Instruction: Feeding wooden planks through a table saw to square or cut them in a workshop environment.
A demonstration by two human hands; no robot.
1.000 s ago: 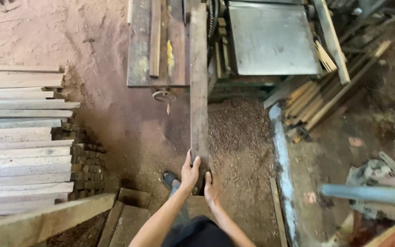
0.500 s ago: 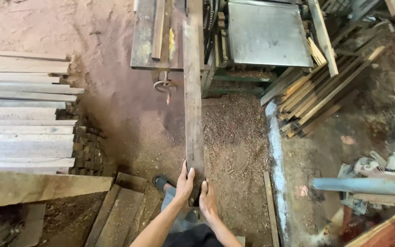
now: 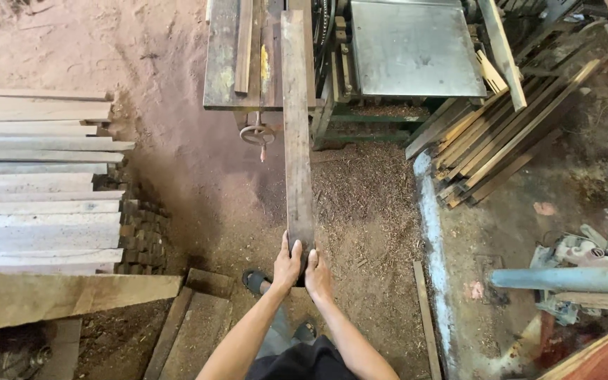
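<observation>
I see left hand [image 3: 288, 266] and right hand [image 3: 317, 276], fingers closed around near end of long plank [image 3: 297, 141]. Far end, ahead of fingers, rests on machine worktop [image 3: 223, 63], so plank stays level. Board stack [image 3: 36, 176] left of fingers.

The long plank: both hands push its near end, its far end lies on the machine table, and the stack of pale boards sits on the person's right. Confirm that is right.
Not quite. In the head view both hands, left hand and right hand, are at the near end of the long plank, and its far end lies on the machine table, but the stack of pale boards sits on the person's left, not right.
</observation>
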